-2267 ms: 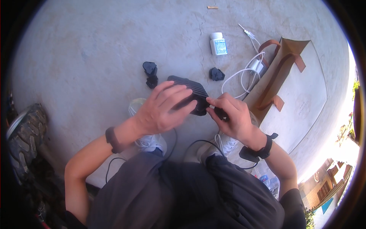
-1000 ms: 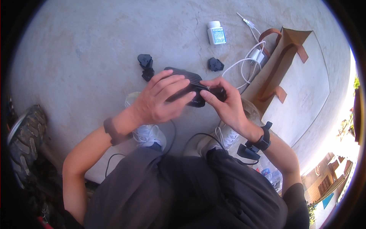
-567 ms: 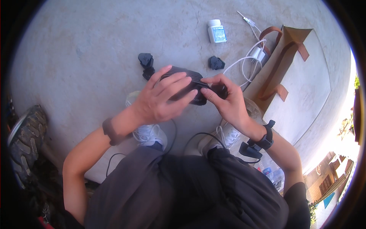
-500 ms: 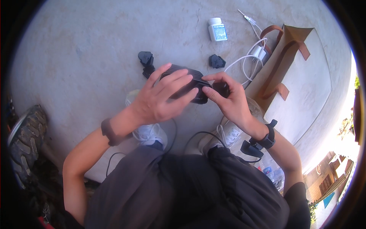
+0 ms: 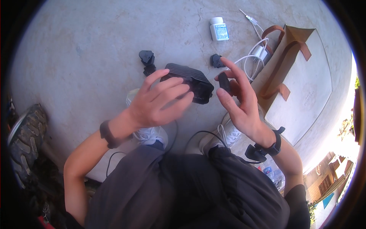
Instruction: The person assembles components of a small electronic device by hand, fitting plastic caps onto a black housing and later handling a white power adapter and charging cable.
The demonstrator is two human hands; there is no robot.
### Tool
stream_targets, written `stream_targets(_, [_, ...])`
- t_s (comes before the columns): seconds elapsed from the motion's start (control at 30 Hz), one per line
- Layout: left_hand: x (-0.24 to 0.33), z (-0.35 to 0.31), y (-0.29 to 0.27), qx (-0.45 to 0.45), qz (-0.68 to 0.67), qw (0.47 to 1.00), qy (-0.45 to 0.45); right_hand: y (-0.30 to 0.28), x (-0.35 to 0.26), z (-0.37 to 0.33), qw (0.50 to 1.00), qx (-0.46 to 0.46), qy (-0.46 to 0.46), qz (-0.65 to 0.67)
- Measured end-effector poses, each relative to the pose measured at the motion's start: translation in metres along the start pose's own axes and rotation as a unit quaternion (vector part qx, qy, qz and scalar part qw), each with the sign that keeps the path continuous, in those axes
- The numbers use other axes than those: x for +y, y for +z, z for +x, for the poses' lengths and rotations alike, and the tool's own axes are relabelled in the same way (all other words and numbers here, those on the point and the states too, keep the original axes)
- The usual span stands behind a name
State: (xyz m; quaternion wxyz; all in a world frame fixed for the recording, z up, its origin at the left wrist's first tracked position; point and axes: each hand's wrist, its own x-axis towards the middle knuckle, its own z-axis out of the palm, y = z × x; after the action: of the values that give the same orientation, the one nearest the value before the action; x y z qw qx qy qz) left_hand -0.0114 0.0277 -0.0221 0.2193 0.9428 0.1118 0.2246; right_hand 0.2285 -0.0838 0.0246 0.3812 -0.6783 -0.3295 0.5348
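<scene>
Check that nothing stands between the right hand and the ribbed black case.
Nothing visible does: only grey ground shows in the narrow gap between the right hand, which holds a small black piece, and the ribbed black case in the left hand.

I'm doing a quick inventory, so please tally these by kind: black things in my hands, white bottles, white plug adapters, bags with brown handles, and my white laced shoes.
Black things in hand: 2 (ribbed block, small piece)
White bottle: 1
White plug adapter: 1
Bag with brown handles: 1
White laced shoes: 2
Total: 7
</scene>
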Motion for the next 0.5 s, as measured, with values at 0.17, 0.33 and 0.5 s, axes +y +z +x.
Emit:
stream_targets(0.17, [-0.001, -0.007, 0.002, 0.012, 0.026, 0.999, 0.016, 0.003, 0.002, 0.001, 0.971, -0.036, -0.171, -0.163])
stream_targets(0.33, [-0.005, -0.010, 0.006, -0.001, 0.031, 0.999, 0.016, 0.005, 0.007, -0.001, 0.948, -0.047, -0.234, -0.211])
stream_targets(0.5, [-0.007, -0.010, 0.006, -0.009, 0.023, 0.999, 0.021, 0.006, 0.006, -0.002, 0.919, -0.071, -0.283, -0.263])
